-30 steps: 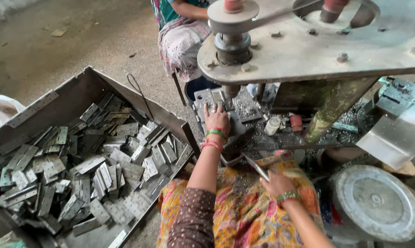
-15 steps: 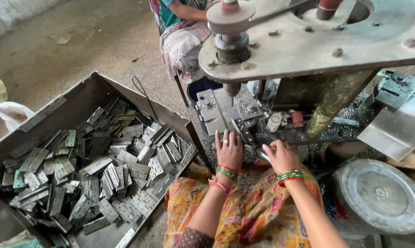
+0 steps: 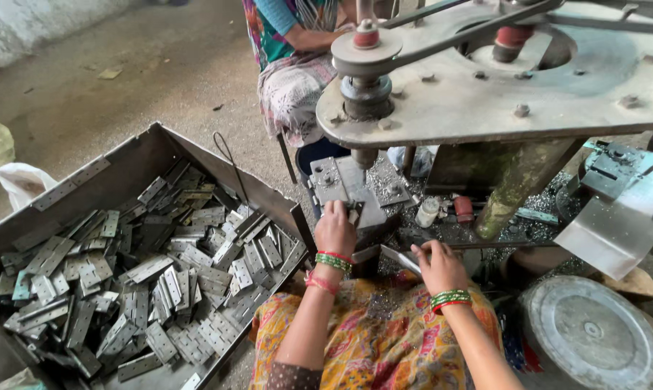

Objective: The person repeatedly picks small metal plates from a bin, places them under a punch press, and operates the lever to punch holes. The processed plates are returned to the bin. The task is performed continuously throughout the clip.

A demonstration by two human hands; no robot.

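Fingers (image 3: 344, 211) of the left hand (image 3: 335, 230) are pinched on a small metal piece (image 3: 353, 215), set on the die block (image 3: 352, 193) directly under the press ram (image 3: 365, 155). Right hand (image 3: 440, 266) rests lower, its fingers closed loosely on a flat strip (image 3: 402, 258) at the block's right edge. Step in hand, as judged: seating a piece on the die. Next move calls for exact alignment and for fingers to be clear of the ram.

Left of the knees, an open steel bin (image 3: 124, 170) holds a loose heap of grey hinge leaves (image 3: 146, 282). A round metal lid (image 3: 594, 334) lies at the lower right. Behind the block, on the swarf-strewn press bed, stand a small white bottle (image 3: 427, 212) and a red cap (image 3: 464, 208); labels cannot be made out. A white sack (image 3: 19, 184) lies on the floor beyond the bin. Another seated person (image 3: 294, 43) works across the press.
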